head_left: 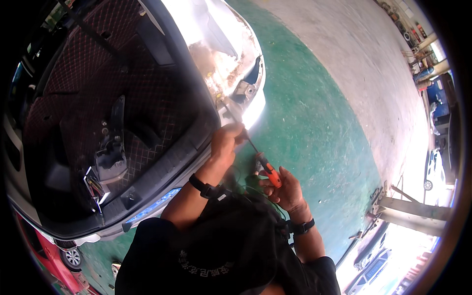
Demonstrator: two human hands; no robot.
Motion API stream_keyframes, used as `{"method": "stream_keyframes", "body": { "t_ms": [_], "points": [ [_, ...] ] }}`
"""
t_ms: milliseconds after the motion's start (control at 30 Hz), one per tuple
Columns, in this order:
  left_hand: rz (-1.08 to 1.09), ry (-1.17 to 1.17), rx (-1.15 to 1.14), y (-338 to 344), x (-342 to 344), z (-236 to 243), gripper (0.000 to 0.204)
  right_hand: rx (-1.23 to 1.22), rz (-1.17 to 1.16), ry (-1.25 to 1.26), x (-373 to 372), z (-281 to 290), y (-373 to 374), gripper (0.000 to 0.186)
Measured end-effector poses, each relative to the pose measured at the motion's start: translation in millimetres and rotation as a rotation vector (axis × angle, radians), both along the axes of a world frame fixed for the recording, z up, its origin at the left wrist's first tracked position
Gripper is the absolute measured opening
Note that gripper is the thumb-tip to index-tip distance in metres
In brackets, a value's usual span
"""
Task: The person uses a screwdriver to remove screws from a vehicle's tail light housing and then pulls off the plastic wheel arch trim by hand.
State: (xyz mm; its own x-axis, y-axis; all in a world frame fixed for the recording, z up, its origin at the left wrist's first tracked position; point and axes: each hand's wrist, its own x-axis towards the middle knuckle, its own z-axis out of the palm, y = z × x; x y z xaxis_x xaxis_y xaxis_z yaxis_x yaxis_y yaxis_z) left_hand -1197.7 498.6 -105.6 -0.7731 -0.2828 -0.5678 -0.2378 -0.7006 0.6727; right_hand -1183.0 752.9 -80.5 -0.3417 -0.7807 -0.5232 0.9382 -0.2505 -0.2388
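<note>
A screwdriver (268,170) with an orange and black handle slants up and left toward the rear corner of a white car (248,105). My right hand (290,191) grips the end of its handle between thumb and fingers. Beside the metal shaft, at the car's corner, my left hand (227,141) is closed with curled fingers; what they pinch is hidden. The screwdriver's tip cannot be made out against the bright bodywork. Around that corner the body is bare and dirty, with an exposed bracket (246,90).
Left of my hands lies the open cargo area with a red-stitched quilted mat (93,64). Loose dark trim pieces (112,160) and small tools lie inside. Green floor (314,123) spreads to the right, bordering grey concrete (354,59). A red car (49,255) stands at lower left.
</note>
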Motion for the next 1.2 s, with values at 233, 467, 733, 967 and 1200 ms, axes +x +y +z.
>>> {"method": "stream_keyframes", "body": {
  "t_ms": [233, 467, 733, 967, 1200],
  "points": [
    [-0.077, 0.229, 0.142, -4.8, 3.9, -2.6, 0.017, 0.303, -0.044, 0.295, 3.7, 15.7, -12.8, 0.032],
    [-0.081, 0.213, 0.255, -12.6, -4.9, -13.2, 0.021, 0.846, -0.025, 0.984, 15.8, 20.9, -36.9, 0.035],
    [-0.040, 0.176, 0.204, -13.0, -3.5, -7.7, 0.019, 0.049, -0.083, -0.113, -8.9, 33.6, -23.5, 0.036],
    [-0.281, 0.065, -0.749, -17.9, -4.3, 13.5, 0.021, 0.652, -0.118, 0.835, 8.8, 15.0, -38.8, 0.035],
    [-0.496, 0.024, -2.336, -37.8, -21.5, 40.2, 0.022, 0.784, -0.238, 1.080, 6.7, 15.8, -42.5, 0.032]
  ]
}}
